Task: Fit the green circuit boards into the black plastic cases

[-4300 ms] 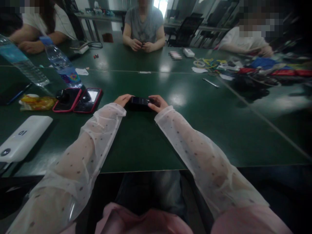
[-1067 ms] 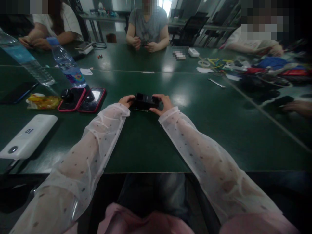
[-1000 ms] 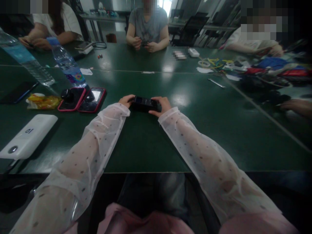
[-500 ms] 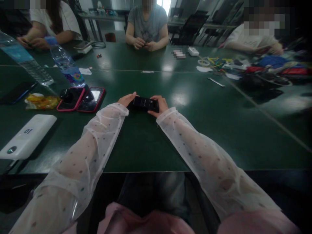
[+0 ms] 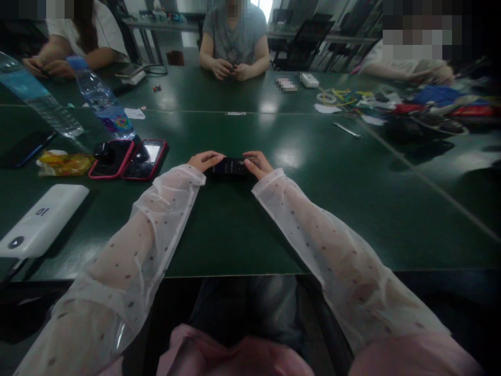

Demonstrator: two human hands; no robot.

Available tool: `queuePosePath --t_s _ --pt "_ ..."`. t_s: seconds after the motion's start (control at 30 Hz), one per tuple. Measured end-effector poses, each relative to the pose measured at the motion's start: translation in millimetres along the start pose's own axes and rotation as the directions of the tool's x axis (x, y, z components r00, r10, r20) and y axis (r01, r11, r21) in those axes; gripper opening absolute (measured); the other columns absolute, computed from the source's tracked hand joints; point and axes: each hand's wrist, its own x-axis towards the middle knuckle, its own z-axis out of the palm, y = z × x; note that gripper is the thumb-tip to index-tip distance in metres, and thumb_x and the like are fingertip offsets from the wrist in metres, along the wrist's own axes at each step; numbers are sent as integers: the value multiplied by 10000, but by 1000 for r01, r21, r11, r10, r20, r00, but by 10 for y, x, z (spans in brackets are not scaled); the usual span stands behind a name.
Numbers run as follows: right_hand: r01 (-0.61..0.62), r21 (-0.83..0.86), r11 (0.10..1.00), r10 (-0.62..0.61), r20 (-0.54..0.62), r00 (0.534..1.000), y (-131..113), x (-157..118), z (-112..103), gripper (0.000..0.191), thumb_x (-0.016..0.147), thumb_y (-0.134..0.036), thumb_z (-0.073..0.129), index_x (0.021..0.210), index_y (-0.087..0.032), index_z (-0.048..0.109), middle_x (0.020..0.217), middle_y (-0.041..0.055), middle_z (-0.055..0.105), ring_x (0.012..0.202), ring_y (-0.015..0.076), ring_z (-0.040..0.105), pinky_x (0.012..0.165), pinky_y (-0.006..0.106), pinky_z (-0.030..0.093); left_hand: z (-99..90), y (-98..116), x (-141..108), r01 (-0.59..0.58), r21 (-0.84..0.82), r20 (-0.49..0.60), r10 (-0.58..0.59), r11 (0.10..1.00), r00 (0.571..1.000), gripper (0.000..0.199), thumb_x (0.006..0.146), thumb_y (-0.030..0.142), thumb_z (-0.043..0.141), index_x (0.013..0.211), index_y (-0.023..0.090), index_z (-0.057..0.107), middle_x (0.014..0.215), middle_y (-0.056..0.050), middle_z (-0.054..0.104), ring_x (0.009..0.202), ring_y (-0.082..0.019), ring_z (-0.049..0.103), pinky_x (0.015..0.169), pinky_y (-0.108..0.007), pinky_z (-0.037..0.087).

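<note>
A small black phone (image 5: 230, 166) lies sideways between my two hands, at or just above the green tabletop. Faint light marks show on its dark screen. My left hand (image 5: 204, 160) grips its left end, with the thumb along the upper edge. Around the right end are the fingers of my right hand (image 5: 258, 164), and that thumb rests on the screen side. Sheer white dotted sleeves cover both forearms.
Left of my hands lie two pink-cased phones (image 5: 144, 159), a yellow packet (image 5: 66, 163) and a white power bank (image 5: 45, 219). Two water bottles (image 5: 104, 104) stand behind them. A wrench-like metal tool (image 5: 346, 130) and piled cables (image 5: 352, 99) lie right. Three people sit opposite.
My right thumb has moved from the phone's lower edge up onto its screen side. The phone's face is tilted flatter now. My left hand stays on the left end.
</note>
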Motion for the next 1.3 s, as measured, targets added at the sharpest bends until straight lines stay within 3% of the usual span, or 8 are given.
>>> queuePosePath --t_s 0.13,0.5,0.67,1.03,1.3 --pt "-107 182 977 109 -5 994 -68 3 2 617 818 -798 568 1155 -281 563 1021 48 703 1038 241 689 985 444 539 9 34 -31 -20 -10 -3 20 1000 1000 606 867 696 563 1214 224 719 1243 -102 713 1174 -292 646 1047 -424 454" --pt "-185 341 922 187 25 982 -73 26 -88 657 691 -713 779 1133 -272 574 964 36 725 1005 243 716 1042 489 529 25 15 31 -57 -75 21 59 996 998 727 750 763 652 1182 183 721 1253 -128 711 1209 -308 626 1086 -452 436" --pt "-176 321 931 178 24 984 -62 32 -75 616 717 -706 764 1104 -258 595 982 49 726 1029 246 710 1040 486 532 19 23 23 -65 -99 31 69 993 997 766 718 797 661 1175 185 723 1259 -134 711 1216 -315 627 1091 -459 436" --pt "-186 307 933 196 -3 981 -48 38 -64 567 730 -709 754 1049 -264 608 957 45 726 987 241 709 1010 490 545 -6 138 -89 -76 -69 42 79 995 996 619 840 675 644 1225 195 713 1266 -126 701 1219 -298 626 1085 -442 451" --pt "-190 319 928 201 1 980 -52 36 -78 600 685 -720 780 1034 -261 613 952 47 737 970 240 718 1002 490 560 -6 75 -47 -90 -84 46 94 992 995 628 817 683 660 1211 197 718 1271 -122 701 1227 -305 622 1094 -459 440"
